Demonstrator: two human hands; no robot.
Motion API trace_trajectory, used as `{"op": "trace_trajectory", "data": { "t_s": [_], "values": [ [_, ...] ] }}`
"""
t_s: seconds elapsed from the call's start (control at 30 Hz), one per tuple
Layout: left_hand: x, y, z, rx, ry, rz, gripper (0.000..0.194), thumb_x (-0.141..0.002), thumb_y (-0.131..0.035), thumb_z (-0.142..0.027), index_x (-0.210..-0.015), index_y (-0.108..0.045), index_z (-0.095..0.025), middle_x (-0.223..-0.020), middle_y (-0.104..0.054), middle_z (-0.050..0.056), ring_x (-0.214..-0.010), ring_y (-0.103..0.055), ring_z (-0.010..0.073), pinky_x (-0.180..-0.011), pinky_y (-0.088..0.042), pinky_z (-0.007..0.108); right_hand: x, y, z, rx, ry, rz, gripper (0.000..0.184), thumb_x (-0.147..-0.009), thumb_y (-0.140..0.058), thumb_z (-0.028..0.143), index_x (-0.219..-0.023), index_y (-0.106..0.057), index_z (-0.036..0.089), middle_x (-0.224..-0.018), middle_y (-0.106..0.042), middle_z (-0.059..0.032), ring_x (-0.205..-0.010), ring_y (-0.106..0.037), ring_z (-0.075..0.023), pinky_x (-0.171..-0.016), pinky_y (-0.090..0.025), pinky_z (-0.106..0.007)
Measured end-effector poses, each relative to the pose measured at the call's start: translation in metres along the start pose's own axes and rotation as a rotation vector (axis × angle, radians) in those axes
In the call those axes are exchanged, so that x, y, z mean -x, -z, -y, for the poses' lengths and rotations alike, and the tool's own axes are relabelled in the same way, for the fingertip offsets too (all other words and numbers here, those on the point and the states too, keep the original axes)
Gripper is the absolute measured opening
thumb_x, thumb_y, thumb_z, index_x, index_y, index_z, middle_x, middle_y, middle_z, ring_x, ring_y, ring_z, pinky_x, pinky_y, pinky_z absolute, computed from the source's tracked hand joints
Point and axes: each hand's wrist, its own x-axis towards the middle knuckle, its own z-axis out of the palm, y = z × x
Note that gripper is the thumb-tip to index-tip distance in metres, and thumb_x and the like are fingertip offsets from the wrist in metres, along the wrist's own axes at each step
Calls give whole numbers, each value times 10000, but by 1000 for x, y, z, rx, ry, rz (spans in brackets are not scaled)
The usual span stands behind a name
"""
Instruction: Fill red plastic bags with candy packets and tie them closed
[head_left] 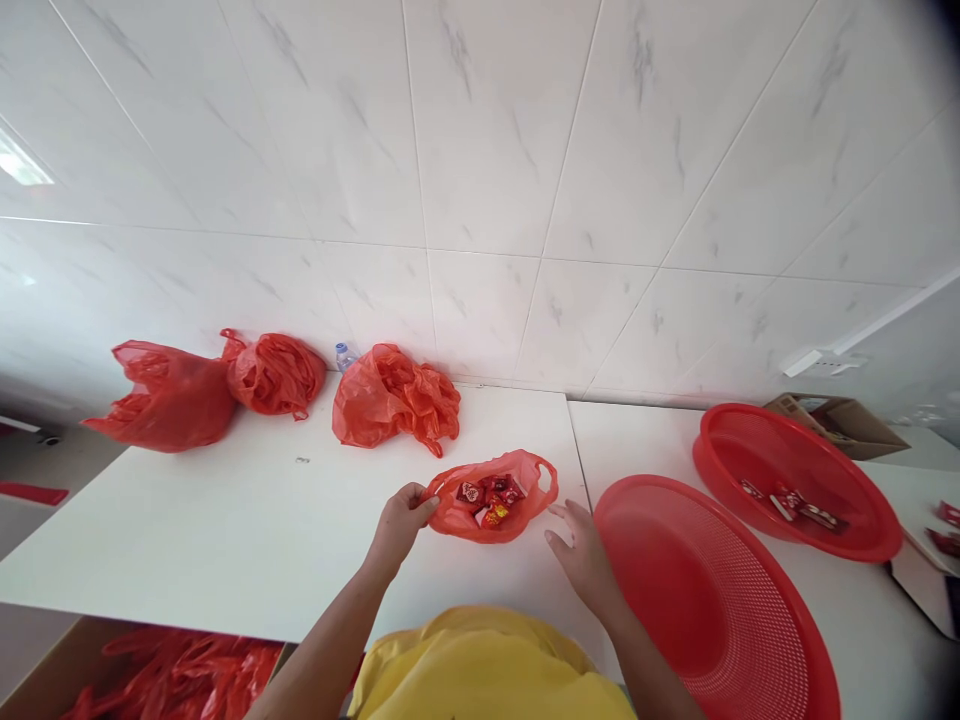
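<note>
A red plastic bag [517, 530] stands on the white table with its mouth spread wide, and several small wrapped packets [495, 500] in red and yellow lie inside. My left hand [409, 512] pinches the bag's left edge by the handle between thumb and fingers. At the bag's right side, my right hand [581, 550] hovers close to the other handle with its fingers apart, holding nothing. Whether a fingertip touches the rim there I cannot tell.
A red perforated basket [660, 590] is right of my right hand. Behind it, a red basin [720, 450] holds a few packets. Red bags [394, 395] and a bottle [345, 356] line the wall. A cardboard box [71, 650] of red bags sits lower left.
</note>
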Motion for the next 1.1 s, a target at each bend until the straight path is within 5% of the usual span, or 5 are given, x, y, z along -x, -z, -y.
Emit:
{"op": "trace_trajectory", "data": {
  "t_s": [0.13,0.33,0.6,0.9,1.1],
  "values": [
    [1,-2,-2,26,11,10,255,-725,-646,-423,-701,-524,-201,-656,-579,-37,-643,-515,137,-659,-411,281,-23,-5,15,-61,17,-41,484,-825,-503,374,-1283,-577,237,-1538,-319,-108,-1455,-256,-260,-1123,-354,-462],
    [-1,1,-5,55,-21,-15,244,-726,-659,-401,-700,-525,-199,-642,-567,-44,-630,-496,129,-645,-390,271,-46,4,32,-162,86,-58,598,-835,-501,373,-1414,-442,234,-1508,-408,-88,-1403,-363,-240,-1153,-326,-476],
    [-5,6,-15,82,-106,-69,249,-731,-661,-433,-729,-549,-211,-687,-616,-24,-666,-550,150,-652,-416,279,-21,35,45,-191,171,-24,489,-869,-526,431,-1337,-545,290,-1462,-492,-54,-1359,-434,-236,-1134,-368,-460],
    [8,1,-9,-22,-18,-18,259,-742,-636,-466,-737,-584,-212,-704,-624,-15,-683,-549,163,-661,-414,283,4,19,6,-169,-20,71,446,-867,-503,422,-1245,-611,212,-1343,-595,-105,-1257,-541,-260,-1050,-459,-427],
    [7,0,-15,-51,-23,-1,290,-738,-639,-493,-759,-633,-203,-722,-650,8,-696,-556,177,-680,-422,293,3,16,20,-157,1,75,435,-865,-493,401,-1250,-601,228,-1354,-585,-88,-1266,-535,-248,-1065,-448,-419]
  ]
}}
